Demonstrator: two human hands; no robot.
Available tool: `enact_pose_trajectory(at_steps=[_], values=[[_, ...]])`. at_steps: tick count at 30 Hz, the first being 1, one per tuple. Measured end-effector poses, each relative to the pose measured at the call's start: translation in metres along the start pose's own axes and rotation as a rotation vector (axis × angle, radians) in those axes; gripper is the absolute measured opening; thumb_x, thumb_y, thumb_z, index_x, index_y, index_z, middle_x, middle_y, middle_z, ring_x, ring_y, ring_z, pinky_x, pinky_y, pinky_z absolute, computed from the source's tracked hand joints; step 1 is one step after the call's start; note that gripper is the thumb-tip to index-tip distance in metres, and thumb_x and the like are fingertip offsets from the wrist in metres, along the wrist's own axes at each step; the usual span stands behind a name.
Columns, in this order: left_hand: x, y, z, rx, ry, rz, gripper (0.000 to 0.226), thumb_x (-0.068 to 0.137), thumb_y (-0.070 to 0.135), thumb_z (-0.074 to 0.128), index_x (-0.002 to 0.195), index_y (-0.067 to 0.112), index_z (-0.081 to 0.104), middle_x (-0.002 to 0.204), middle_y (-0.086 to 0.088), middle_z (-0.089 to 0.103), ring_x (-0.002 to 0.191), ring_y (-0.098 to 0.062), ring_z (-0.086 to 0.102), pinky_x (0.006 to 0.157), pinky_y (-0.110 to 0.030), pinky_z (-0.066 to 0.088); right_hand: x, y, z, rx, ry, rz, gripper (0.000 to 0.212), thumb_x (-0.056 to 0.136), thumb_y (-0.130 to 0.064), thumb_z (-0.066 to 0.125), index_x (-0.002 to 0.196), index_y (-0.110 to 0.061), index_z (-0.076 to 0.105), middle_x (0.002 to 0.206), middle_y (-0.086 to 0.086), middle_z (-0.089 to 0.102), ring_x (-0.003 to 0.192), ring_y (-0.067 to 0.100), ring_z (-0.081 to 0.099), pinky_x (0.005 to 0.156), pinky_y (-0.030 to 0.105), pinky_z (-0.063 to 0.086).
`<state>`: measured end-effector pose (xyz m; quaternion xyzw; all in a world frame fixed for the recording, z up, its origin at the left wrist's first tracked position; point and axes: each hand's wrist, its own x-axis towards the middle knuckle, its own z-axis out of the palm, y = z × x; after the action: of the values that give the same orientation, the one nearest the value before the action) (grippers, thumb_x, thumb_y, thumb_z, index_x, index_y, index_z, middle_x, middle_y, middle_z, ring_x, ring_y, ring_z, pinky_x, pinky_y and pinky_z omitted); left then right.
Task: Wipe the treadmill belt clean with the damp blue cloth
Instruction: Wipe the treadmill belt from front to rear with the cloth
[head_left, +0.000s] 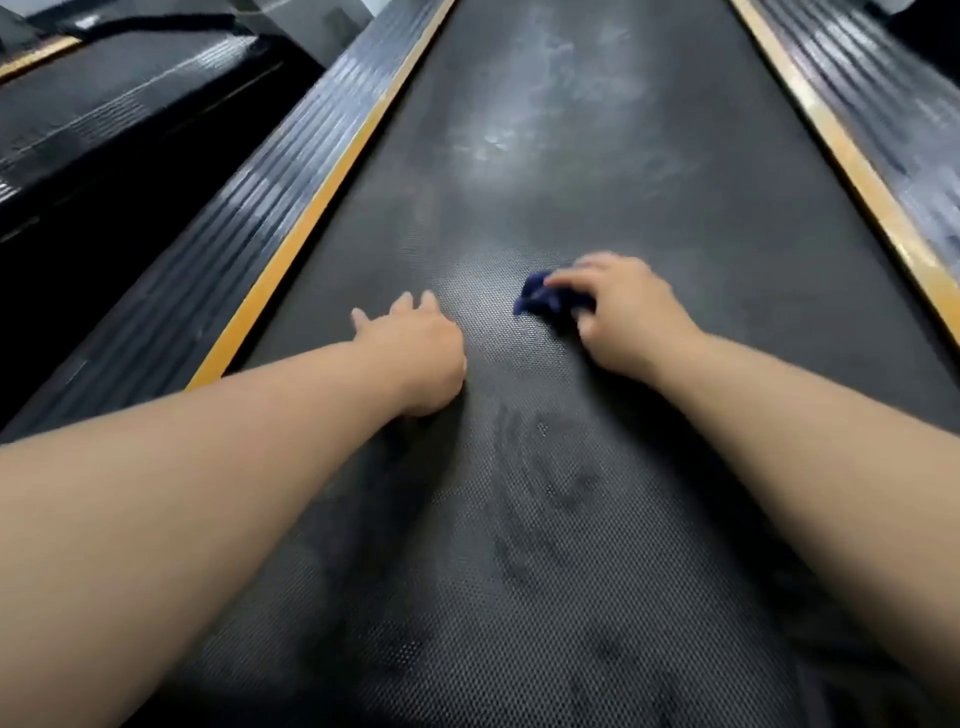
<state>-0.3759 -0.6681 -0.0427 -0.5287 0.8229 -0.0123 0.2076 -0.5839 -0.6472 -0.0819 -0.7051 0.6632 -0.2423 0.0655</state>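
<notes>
The dark textured treadmill belt (545, 519) runs away from me up the middle of the view. My right hand (628, 312) presses a crumpled dark blue cloth (540, 299) onto the belt, the cloth showing at the fingertips. My left hand (415, 348) rests flat on the belt to the left of it, fingers spread and holding nothing. Pale dusty smears (519, 135) mark the belt farther ahead, and darker streaks (540, 467) lie between my forearms.
Ribbed black side rails with orange inner strips border the belt on the left (291, 208) and right (857, 156). Another dark treadmill deck (104, 114) stands to the far left.
</notes>
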Motion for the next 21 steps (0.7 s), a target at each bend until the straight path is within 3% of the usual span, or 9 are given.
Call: enact_pose_trajectory(at_steps=[3,5,8,11,14,17,19,21], values=[[0.007,0.02,-0.007,-0.099,-0.027,0.083,0.059,0.1,0.037,0.024,0.15,0.012,0.006,0.155,-0.023,0.004,0.141,-0.046,0.011,0.111,-0.06,0.019,0.032,0.022,-0.007,-0.02,0.012,0.264,0.042,0.087,-0.017,0.052,0.123,-0.037,0.06,0.134,-0.001,0.053,0.125,0.031,0.045,0.103,0.043,0.04],[0.013,0.027,-0.005,-0.125,-0.072,0.081,0.061,0.1,0.038,0.021,0.151,0.014,-0.004,0.155,-0.027,-0.003,0.141,-0.049,0.003,0.112,-0.059,0.014,0.018,0.013,-0.009,0.017,-0.024,0.198,0.042,0.082,-0.017,0.052,0.119,-0.034,0.064,0.128,0.001,0.057,0.121,0.03,0.049,0.102,0.041,0.041],[0.017,0.026,0.002,-0.169,-0.066,0.054,0.062,0.099,0.041,0.021,0.151,0.019,-0.004,0.155,-0.025,-0.006,0.141,-0.05,0.001,0.108,-0.064,0.018,-0.041,-0.009,-0.016,0.067,-0.082,-0.005,0.042,0.075,-0.018,0.048,0.11,-0.028,0.069,0.118,-0.002,0.063,0.113,0.025,0.055,0.097,0.04,0.044],[0.017,0.027,0.002,-0.186,-0.044,0.05,0.061,0.099,0.042,0.021,0.151,0.02,-0.001,0.156,-0.024,-0.004,0.141,-0.049,0.002,0.105,-0.068,0.02,-0.064,-0.01,-0.025,0.004,-0.129,-0.07,0.04,0.081,-0.016,0.06,0.116,-0.035,0.065,0.125,-0.01,0.059,0.118,0.021,0.05,0.1,0.041,0.04],[0.016,0.029,0.0,-0.174,-0.057,0.031,0.06,0.1,0.044,0.019,0.151,0.02,-0.003,0.156,-0.024,-0.005,0.141,-0.049,0.001,0.103,-0.071,0.019,-0.015,0.009,-0.024,-0.137,-0.089,0.072,0.047,0.081,-0.018,0.057,0.119,-0.046,0.059,0.13,-0.018,0.055,0.131,0.02,0.038,0.106,0.042,0.032],[0.019,0.027,-0.004,-0.129,-0.073,0.06,0.063,0.101,0.046,0.017,0.151,0.016,-0.005,0.154,-0.029,-0.005,0.139,-0.054,0.003,0.11,-0.064,0.015,0.016,0.01,-0.022,-0.093,0.002,0.314,0.045,0.084,-0.018,0.051,0.121,-0.042,0.058,0.136,-0.012,0.05,0.133,0.022,0.034,0.105,0.042,0.03],[0.019,0.026,-0.006,-0.136,-0.091,0.058,0.064,0.101,0.047,0.018,0.151,0.016,-0.005,0.154,-0.03,-0.005,0.138,-0.054,0.004,0.112,-0.059,0.012,0.002,-0.002,-0.02,-0.089,-0.003,0.286,0.042,0.084,-0.017,0.051,0.118,-0.039,0.062,0.137,-0.014,0.048,0.131,0.019,0.037,0.102,0.038,0.031],[0.018,0.026,-0.006,-0.148,-0.095,0.067,0.065,0.1,0.05,0.019,0.151,0.018,-0.005,0.154,-0.028,-0.006,0.139,-0.054,0.003,0.112,-0.061,0.014,-0.023,-0.01,-0.021,-0.152,-0.068,0.135,0.041,0.083,-0.015,0.051,0.112,-0.04,0.066,0.14,-0.018,0.045,0.132,0.017,0.034,0.106,0.039,0.031]])
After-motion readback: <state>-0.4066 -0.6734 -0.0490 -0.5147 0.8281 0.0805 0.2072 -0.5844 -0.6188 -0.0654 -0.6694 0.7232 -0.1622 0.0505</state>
